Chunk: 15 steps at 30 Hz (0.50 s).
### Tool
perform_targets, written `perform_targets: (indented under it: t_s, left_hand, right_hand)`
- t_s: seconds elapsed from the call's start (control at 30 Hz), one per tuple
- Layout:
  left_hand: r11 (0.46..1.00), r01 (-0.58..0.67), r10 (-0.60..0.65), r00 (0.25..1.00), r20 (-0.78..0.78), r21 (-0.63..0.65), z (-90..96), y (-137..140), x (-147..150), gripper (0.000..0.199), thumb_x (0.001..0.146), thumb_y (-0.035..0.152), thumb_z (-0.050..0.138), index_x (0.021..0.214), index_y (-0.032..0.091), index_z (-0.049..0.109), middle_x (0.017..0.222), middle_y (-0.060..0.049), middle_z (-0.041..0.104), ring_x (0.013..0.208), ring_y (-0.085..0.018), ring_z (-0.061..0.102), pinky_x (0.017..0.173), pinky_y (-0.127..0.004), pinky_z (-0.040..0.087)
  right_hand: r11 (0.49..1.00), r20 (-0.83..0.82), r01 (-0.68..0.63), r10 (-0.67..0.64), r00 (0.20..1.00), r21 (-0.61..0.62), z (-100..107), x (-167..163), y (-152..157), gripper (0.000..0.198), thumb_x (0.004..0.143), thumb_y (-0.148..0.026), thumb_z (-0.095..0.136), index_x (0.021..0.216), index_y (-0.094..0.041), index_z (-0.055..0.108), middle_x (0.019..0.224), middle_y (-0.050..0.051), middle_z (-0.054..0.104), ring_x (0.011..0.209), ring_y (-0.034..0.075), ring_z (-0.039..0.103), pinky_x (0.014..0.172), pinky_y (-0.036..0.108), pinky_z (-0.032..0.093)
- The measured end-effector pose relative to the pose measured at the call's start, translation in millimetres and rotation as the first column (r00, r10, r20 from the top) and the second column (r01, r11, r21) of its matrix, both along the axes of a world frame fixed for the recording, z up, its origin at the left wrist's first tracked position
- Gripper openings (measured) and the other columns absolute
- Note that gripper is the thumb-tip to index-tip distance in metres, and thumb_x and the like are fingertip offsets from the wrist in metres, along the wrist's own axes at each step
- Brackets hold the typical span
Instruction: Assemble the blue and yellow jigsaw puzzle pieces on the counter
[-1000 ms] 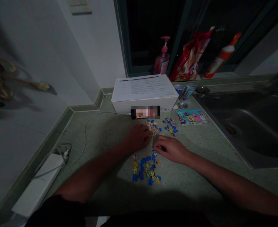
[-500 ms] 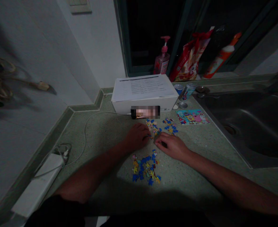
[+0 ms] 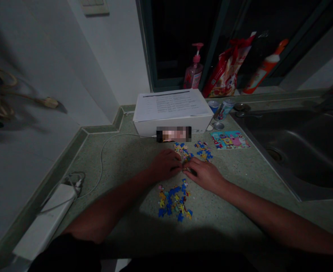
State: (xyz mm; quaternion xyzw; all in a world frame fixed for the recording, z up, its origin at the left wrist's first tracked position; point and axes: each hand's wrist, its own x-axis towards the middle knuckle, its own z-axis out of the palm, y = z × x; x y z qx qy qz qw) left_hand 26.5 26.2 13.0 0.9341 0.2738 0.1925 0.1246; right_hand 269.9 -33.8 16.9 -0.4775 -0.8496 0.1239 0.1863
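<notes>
My left hand [image 3: 165, 165] and my right hand [image 3: 204, 173] meet fingertip to fingertip low over the countertop. Both are closed in a pinch around small jigsaw puzzle pieces, mostly covered by the fingers. Just beyond the fingertips lies a partly joined cluster of jigsaw pieces [image 3: 183, 149], its near end hidden by my hands. A second small group of pieces [image 3: 204, 150] is right of it. Nearer to me, a loose heap of blue and yellow pieces [image 3: 173, 200] is spread below my hands.
Behind the puzzle, a phone [image 3: 173, 134] with a cable leans against a white box [image 3: 172, 109]. A colourful picture card [image 3: 230, 140] lies near the sink [image 3: 285, 194]. Cans [image 3: 224, 110] stand beside the box. A power strip [image 3: 46, 223] sits at the left.
My right hand has shifted slightly left, and its fingertips have closed the gap to my left hand. The left fingertips have moved slightly toward the right. The surrounding pieces look unmoved.
</notes>
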Motion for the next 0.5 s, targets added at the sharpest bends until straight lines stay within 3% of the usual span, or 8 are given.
perform_targets:
  t_s: [0.3, 0.5]
  left_hand:
    - [0.999, -0.04, 0.04, 0.998, 0.038, 0.023, -1.7, 1.1, -0.1, 0.01, 0.105, 0.029, 0.07, 0.104, 0.025, 0.079, 0.113, -0.006, 0.079, 0.111, -0.025, 0.071, 0.106, -0.046, 0.057]
    - [0.997, -0.056, 0.054, 0.997, 0.06, 0.044, -5.1, 1.4, -1.2, 0.017, 0.108, 0.03, 0.063, 0.102, 0.028, 0.078, 0.112, -0.006, 0.078, 0.111, -0.025, 0.069, 0.106, -0.048, 0.058]
  right_hand:
    - [0.998, 0.073, 0.057, -0.056, 0.996, -0.02, 7.1, 8.2, 0.1, 0.014, 0.104, -0.022, 0.062, 0.102, -0.028, 0.075, 0.106, 0.008, 0.078, 0.091, 0.026, 0.078, 0.073, 0.039, 0.059]
    - [0.986, 0.107, 0.166, -0.165, 0.981, -0.008, 10.3, 25.5, 9.0, 0.014, 0.102, -0.024, 0.061, 0.101, -0.026, 0.075, 0.101, 0.009, 0.076, 0.081, 0.027, 0.076, 0.065, 0.039, 0.055]
